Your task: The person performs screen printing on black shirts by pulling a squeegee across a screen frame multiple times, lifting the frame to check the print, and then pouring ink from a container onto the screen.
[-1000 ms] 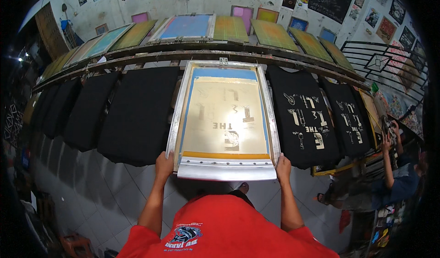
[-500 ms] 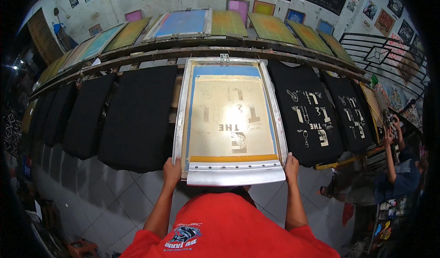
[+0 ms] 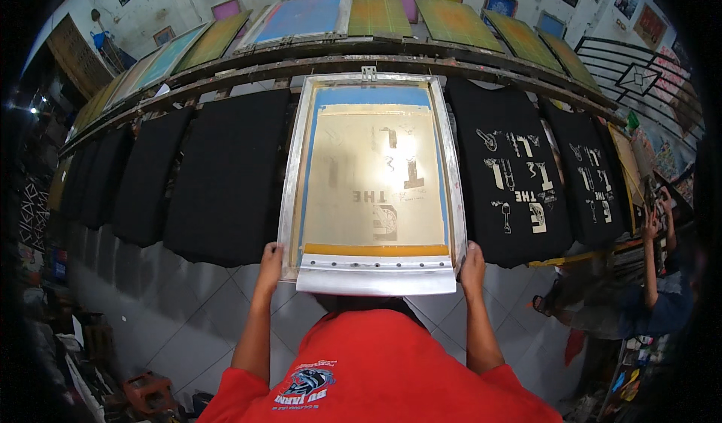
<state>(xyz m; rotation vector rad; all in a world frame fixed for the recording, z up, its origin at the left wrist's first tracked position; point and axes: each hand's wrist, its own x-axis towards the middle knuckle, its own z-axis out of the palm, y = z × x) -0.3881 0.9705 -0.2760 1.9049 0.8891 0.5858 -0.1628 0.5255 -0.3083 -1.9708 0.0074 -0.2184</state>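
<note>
Between my two hands is a screen-printing frame (image 3: 453, 175) with a pale cream mesh, blue tape along the inner edges and a reversed letter stencil. My left hand (image 3: 271, 263) is closed round its near left corner. Its near right corner is in the grip of my right hand (image 3: 472, 266). A squeegee (image 3: 376, 278) with a silver metal holder and a yellow blade lies across the near end of the frame, untouched by either hand. The far end meets a metal hinge clamp (image 3: 368, 74) on the rail. What lies under the frame is hidden.
To the left, plain black shirts (image 3: 226, 175) lie on boards; to the right, a black shirt (image 3: 489, 100) carries a cream print. More screens (image 3: 301, 17) lean behind the rail (image 3: 241, 78). A co-worker (image 3: 654, 303) is at the far right. A red stool (image 3: 148, 393) stands lower left.
The frame's near end has moved slightly left, with both hands still on it and the squeegee riding along. The whole view has also shifted a little.
</note>
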